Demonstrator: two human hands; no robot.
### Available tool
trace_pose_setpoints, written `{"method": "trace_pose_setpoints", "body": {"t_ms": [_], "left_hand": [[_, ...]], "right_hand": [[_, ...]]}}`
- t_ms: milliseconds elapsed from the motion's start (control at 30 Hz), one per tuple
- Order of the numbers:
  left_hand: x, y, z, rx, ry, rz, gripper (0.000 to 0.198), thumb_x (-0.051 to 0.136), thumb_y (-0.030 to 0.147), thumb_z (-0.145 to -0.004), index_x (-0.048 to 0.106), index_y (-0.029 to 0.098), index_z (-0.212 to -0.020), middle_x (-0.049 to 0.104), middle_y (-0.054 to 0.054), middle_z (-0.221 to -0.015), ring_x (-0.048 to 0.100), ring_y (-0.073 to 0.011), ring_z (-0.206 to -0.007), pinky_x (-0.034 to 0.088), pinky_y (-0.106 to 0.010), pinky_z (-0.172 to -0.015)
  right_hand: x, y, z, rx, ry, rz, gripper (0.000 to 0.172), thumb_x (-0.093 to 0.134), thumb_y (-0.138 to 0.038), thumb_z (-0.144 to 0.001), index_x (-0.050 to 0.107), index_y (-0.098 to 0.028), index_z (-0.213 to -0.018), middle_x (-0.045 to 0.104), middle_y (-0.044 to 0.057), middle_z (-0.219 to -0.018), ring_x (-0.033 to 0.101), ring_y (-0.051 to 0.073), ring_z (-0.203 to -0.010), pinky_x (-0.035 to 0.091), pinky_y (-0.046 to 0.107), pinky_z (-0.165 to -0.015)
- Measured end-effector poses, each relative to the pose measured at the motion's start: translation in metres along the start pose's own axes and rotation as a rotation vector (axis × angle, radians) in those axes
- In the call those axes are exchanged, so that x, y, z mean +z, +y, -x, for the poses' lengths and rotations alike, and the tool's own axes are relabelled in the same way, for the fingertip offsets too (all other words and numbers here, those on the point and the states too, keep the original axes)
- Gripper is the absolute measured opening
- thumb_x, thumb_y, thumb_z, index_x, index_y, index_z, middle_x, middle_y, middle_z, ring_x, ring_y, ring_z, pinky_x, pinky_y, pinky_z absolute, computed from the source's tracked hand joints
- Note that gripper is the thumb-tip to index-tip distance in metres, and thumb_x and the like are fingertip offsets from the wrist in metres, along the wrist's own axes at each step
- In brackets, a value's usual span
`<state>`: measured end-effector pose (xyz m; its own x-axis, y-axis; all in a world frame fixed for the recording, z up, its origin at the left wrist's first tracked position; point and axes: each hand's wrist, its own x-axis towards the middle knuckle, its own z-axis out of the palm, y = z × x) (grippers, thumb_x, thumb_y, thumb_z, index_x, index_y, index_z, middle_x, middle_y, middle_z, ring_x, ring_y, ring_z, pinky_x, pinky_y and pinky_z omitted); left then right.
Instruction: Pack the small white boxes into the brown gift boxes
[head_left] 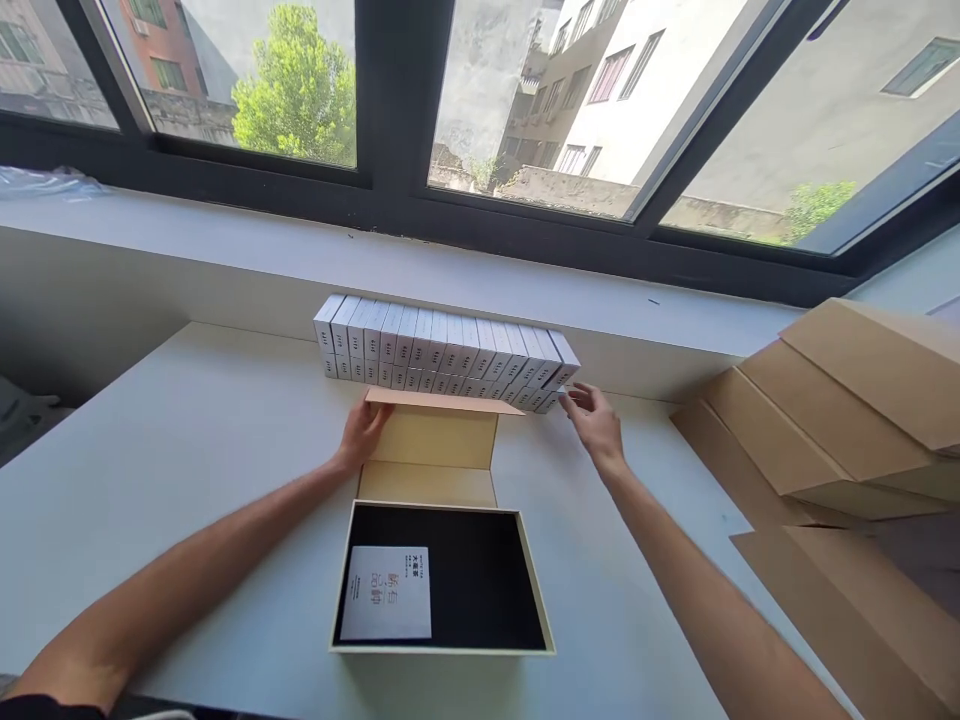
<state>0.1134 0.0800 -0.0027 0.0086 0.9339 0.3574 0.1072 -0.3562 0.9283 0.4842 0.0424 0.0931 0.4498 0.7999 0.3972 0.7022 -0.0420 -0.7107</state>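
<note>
A box (442,652) with a cream rim and black inside stands on the table, its lid (435,435) raised at the far side. Inside it, at the left, lies a white square card (386,592) with printed characters. My left hand (364,432) is closed on the left edge of the lid, some fingers hidden behind it. Beyond the lid, slim white boxes (446,345) stand in a long row, stacked in two layers. My right hand (596,420) is at the row's right end, fingers curved and apart, fingertips at the lower end box; whether they touch it I cannot tell.
The white table (247,430) meets a low wall under a window sill (480,270). Open brown cardboard cartons (832,420) crowd the right side. Clear plastic (45,183) lies on the sill at far left. Dark-framed windows (401,90) rise behind.
</note>
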Motion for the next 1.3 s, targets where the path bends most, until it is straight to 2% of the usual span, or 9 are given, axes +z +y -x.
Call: {"method": "trace_pose_setpoints", "body": {"t_ms": [167,333,533,733,833,933,1000,1167,1300], "left_hand": [[0.001,0.001,0.0,-0.007,0.02,-0.021,0.035,0.056,0.055,-0.09,0.058,0.02,-0.09,0.067,-0.005,-0.085,0.062,-0.0209,-0.084,0.047,-0.03,-0.075],[0.0,0.002,0.001,0.0,0.019,-0.044,0.035,0.056,0.055,-0.09,0.058,0.02,-0.088,0.065,-0.005,-0.086,0.06,-0.0198,-0.083,0.047,-0.029,-0.076],[-0.001,-0.001,0.002,0.021,0.025,-0.047,0.034,0.056,0.054,-0.09,0.061,0.02,-0.094,0.069,-0.006,-0.091,0.063,-0.0208,-0.086,0.048,-0.029,-0.075],[-0.002,-0.006,-0.003,0.05,0.043,-0.031,0.038,0.057,0.059,-0.089,0.058,0.02,-0.09,0.069,-0.006,-0.086,0.064,-0.0204,-0.08,0.049,-0.029,-0.069],[-0.004,-0.007,-0.004,0.069,0.06,-0.024,0.041,0.058,0.062,-0.088,0.058,0.021,-0.089,0.068,-0.005,-0.084,0.064,-0.0201,-0.078,0.049,-0.029,-0.069],[-0.004,-0.007,-0.004,0.072,0.062,-0.003,0.044,0.057,0.064,-0.087,0.057,0.021,-0.09,0.068,-0.005,-0.085,0.064,-0.0199,-0.08,0.049,-0.029,-0.071],[-0.004,-0.006,-0.004,0.06,0.066,0.008,0.044,0.057,0.065,-0.086,0.057,0.02,-0.09,0.068,-0.005,-0.085,0.063,-0.0197,-0.08,0.049,-0.029,-0.071],[-0.004,-0.004,-0.003,0.024,0.077,-0.01,0.044,0.057,0.063,-0.087,0.059,0.02,-0.092,0.068,-0.005,-0.086,0.063,-0.0198,-0.081,0.049,-0.029,-0.072],[-0.004,-0.001,-0.001,0.03,0.07,-0.04,0.039,0.057,0.059,-0.088,0.06,0.02,-0.092,0.069,-0.005,-0.088,0.064,-0.0201,-0.082,0.049,-0.029,-0.073]], "right_hand": [[0.032,0.043,-0.01,0.038,-0.048,0.04,0.057,0.063,-0.046,-0.079,0.06,-0.018,-0.129,0.074,0.014,-0.106,0.068,0.03,-0.101,0.053,0.045,-0.089],[0.03,0.063,-0.013,0.125,0.028,0.027,0.059,0.065,-0.045,-0.077,0.058,-0.02,-0.13,0.073,0.014,-0.109,0.066,0.031,-0.101,0.05,0.047,-0.092],[-0.029,0.064,0.0,0.225,0.112,-0.171,0.063,0.072,-0.058,-0.063,0.06,-0.019,-0.11,0.069,0.005,-0.083,0.064,0.021,-0.067,0.056,0.038,-0.061],[-0.1,-0.011,0.075,0.205,0.168,-0.401,0.056,0.076,-0.05,-0.066,0.059,-0.027,-0.114,0.064,0.003,-0.101,0.054,0.013,-0.065,0.044,0.022,-0.044],[-0.097,-0.059,0.129,0.264,-0.181,-0.508,0.051,0.076,-0.047,-0.075,0.059,-0.029,-0.12,0.063,0.0,-0.088,0.051,0.012,-0.057,0.041,0.022,-0.04],[-0.066,-0.095,0.175,0.261,-0.744,-0.469,0.053,0.063,-0.051,-0.088,0.051,-0.026,-0.133,0.064,0.0,-0.084,0.054,0.013,-0.053,0.047,0.027,-0.045],[-0.041,-0.111,0.195,0.163,-1.009,-0.313,0.053,0.05,-0.05,-0.096,0.046,-0.024,-0.141,0.067,0.004,-0.09,0.059,0.016,-0.061,0.05,0.03,-0.055],[0.006,-0.136,0.215,-0.247,-1.233,0.363,0.06,0.029,-0.044,-0.104,0.035,-0.013,-0.155,0.073,0.015,-0.095,0.068,0.028,-0.087,0.047,0.037,-0.076],[0.008,-0.15,0.214,-0.338,-1.364,0.378,0.072,0.029,-0.055,-0.103,0.02,-0.013,-0.161,0.074,0.012,-0.087,0.068,0.028,-0.081,0.046,0.033,-0.069]]}}
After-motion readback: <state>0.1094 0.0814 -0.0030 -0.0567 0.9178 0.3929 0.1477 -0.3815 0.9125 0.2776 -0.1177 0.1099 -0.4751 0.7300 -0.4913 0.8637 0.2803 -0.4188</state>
